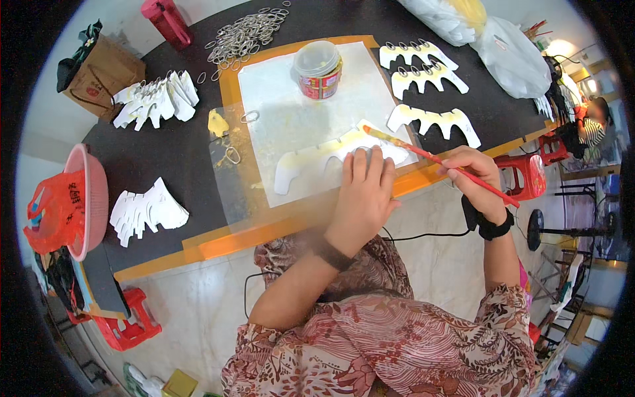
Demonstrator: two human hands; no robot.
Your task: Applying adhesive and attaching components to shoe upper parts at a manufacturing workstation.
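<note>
A white scalloped cut-out piece with a yellowish band along its upper edge lies on a white sheet. My left hand rests on it with fingers stretched out flat, covering part of its lower edge. In my right hand is a red-handled paintbrush, gripped between thumb and fingers. Its yellow-smeared tip touches or hovers just over the piece's upper right edge; I cannot tell which. Farther back on the sheet stands a small tub with a clear plastic cup set in its top.
At right lie similar pieces, some with metal rings. Loose rings are heaped at the back. Stacked pieces and ringed pieces sit at left, near a pink basket. A yellow lump lies beside the sheet.
</note>
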